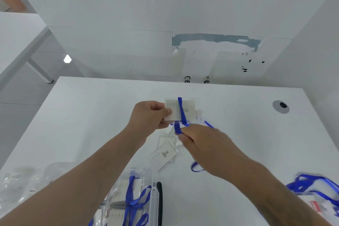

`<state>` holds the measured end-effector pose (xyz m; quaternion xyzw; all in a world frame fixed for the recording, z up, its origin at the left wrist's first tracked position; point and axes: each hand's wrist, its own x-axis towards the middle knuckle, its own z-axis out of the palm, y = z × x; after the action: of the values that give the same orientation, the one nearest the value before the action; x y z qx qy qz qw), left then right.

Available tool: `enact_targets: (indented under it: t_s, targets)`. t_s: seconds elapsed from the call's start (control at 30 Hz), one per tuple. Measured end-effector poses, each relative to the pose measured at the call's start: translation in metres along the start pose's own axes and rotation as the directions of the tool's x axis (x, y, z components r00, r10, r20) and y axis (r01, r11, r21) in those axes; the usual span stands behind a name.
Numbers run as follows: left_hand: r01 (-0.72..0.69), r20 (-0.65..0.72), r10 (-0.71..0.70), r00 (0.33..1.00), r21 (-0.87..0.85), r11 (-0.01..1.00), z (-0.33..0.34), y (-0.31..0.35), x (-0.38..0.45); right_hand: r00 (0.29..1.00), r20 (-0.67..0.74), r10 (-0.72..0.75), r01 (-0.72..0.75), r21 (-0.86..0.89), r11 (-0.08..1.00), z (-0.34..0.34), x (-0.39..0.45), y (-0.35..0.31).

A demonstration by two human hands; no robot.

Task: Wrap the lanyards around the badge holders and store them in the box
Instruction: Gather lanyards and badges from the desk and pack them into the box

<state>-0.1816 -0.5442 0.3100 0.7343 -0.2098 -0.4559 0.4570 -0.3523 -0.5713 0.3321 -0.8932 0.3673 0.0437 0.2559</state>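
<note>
- Head view: the left hand pinches the left edge of a white rectangular plastic badge holder, holding it up above the white worktop with its face toward the camera
- Head view: a blue flat fabric lanyard crosses the holder's face in one visible band; the right hand, just below the holder, has its fingers curled round the loose part of that lanyard
- Head view: the slack trails under the right wrist, where a blue loop shows near the worktop
- Head view: a clear plastic storage box stands at the near edge, below the forearms, with several already wrapped holders inside; another white badge holder without a wrap lies flat on the worktop between box and hands; a pile of unwrapped lanyards and holders sits at the far right; crinkled clear plastic bags lie at the near left
- Judgement: the wrapping looks barely begun. To do it well, keep the left pinch firm at the edge so the holder does not twist, draw the strap snug with the right hand, lay each turn flat beside the previous one, and keep tension until the end is tucked
</note>
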Motion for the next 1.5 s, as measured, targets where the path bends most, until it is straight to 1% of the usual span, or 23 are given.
enact_targets:
  t_s: [0.03,0.1,0.17,0.23,0.3,0.37,0.4,0.43,0.47,0.5,0.57,0.6,0.67,0.73,0.8,0.9,0.97,1.03,1.1,1.2,1.27,1.33,1.5]
  targets:
    - [-0.035,0.002,0.035,0.999,0.092,0.995,-0.001,-0.004,0.001,1.0,-0.022,0.009,-0.009,-0.04,0.999,-0.008,-0.001,-0.002]
    - [-0.038,0.061,0.028,0.998,0.183,0.982,-0.001,-0.008,-0.001,0.996,-0.091,0.021,-0.025,-0.037,0.999,-0.025,0.002,0.005]
    - [-0.009,0.162,-0.032,0.986,0.243,0.97,-0.003,-0.009,-0.005,0.987,-0.153,0.051,-0.033,0.116,0.993,-0.04,0.01,0.019]
    - [0.003,0.293,-0.083,0.953,0.263,0.965,-0.005,-0.006,-0.009,0.983,-0.164,0.085,-0.03,0.312,0.95,-0.048,0.02,0.036]
    - [0.035,0.443,-0.124,0.888,0.204,0.978,-0.009,-0.002,-0.015,0.982,-0.13,0.137,-0.043,0.551,0.833,-0.047,0.025,0.049]
    - [0.112,0.529,-0.124,0.84,0.054,0.992,-0.012,0.002,-0.02,0.972,-0.069,0.225,-0.098,0.749,0.655,-0.037,0.025,0.057]
    - [0.156,0.525,-0.109,0.844,-0.047,0.987,-0.013,0.004,-0.021,0.964,-0.041,0.263,-0.125,0.804,0.581,-0.028,0.024,0.059]
    - [0.192,0.489,-0.095,0.867,-0.152,0.97,-0.014,0.005,-0.021,0.953,-0.02,0.304,-0.156,0.825,0.543,-0.017,0.024,0.059]
    - [0.214,0.436,-0.09,0.895,-0.243,0.946,-0.013,0.005,-0.021,0.938,-0.01,0.346,-0.194,0.813,0.549,-0.007,0.021,0.057]
    - [0.225,0.377,-0.097,0.921,-0.313,0.923,-0.013,0.005,-0.019,0.931,-0.009,0.365,-0.222,0.78,0.585,0.003,0.018,0.051]
    - [0.217,0.264,-0.122,0.957,-0.368,0.904,-0.013,0.003,-0.016,0.963,-0.012,0.269,-0.187,0.689,0.7,0.02,0.008,0.031]
    - [0.19,0.198,-0.127,0.972,-0.341,0.921,-0.013,0.001,-0.015,0.982,-0.02,0.186,-0.134,0.613,0.778,0.025,0.002,0.02]
    - [0.098,0.058,-0.089,0.994,-0.169,0.981,-0.014,-0.005,-0.015,0.998,-0.036,0.049,-0.032,0.36,0.932,0.028,-0.007,0.005]
    - [0.008,-0.002,-0.008,1.0,0.025,1.0,-0.02,-0.009,-0.018,0.997,-0.072,0.015,-0.001,0.184,0.983,0.016,-0.009,-0.003]
    - [-0.022,0.023,0.019,1.0,0.119,0.993,-0.028,-0.011,-0.022,0.989,-0.146,0.019,0.001,0.137,0.991,0.001,-0.006,-0.005]
    - [0.014,0.102,-0.035,0.994,0.192,0.981,-0.045,-0.015,-0.032,0.978,-0.207,0.011,0.016,0.128,0.992,-0.014,0.002,-0.005]
    - [0.04,0.149,-0.075,0.986,0.225,0.973,-0.059,-0.017,-0.039,0.983,-0.184,-0.012,0.034,0.117,0.993,-0.014,0.007,-0.011]
    - [0.072,0.191,-0.114,0.975,0.215,0.974,-0.076,-0.02,-0.047,0.981,-0.176,-0.075,0.097,0.117,0.988,-0.007,0.012,-0.022]
    - [0.103,0.21,-0.144,0.967,0.196,0.975,-0.093,-0.024,-0.055,0.986,-0.137,-0.098,0.124,0.19,0.974,0.003,0.015,-0.033]
    - [0.147,0.178,-0.178,0.968,0.177,0.973,-0.122,-0.036,-0.066,0.999,-0.016,-0.049,0.052,0.313,0.948,0.021,0.019,-0.055]
    - [0.186,0.15,-0.212,0.966,0.175,0.967,-0.138,-0.048,-0.073,0.998,0.028,-0.055,0.042,0.343,0.938,0.034,0.022,-0.069]
    - [0.226,0.117,-0.248,0.962,0.176,0.958,-0.152,-0.063,-0.078,0.996,0.052,-0.07,0.052,0.299,0.953,0.048,0.025,-0.085]
    - [0.318,0.021,-0.325,0.945,0.159,0.935,-0.174,-0.102,-0.088,0.985,0.134,-0.107,0.106,0.015,0.994,0.083,0.03,-0.121]
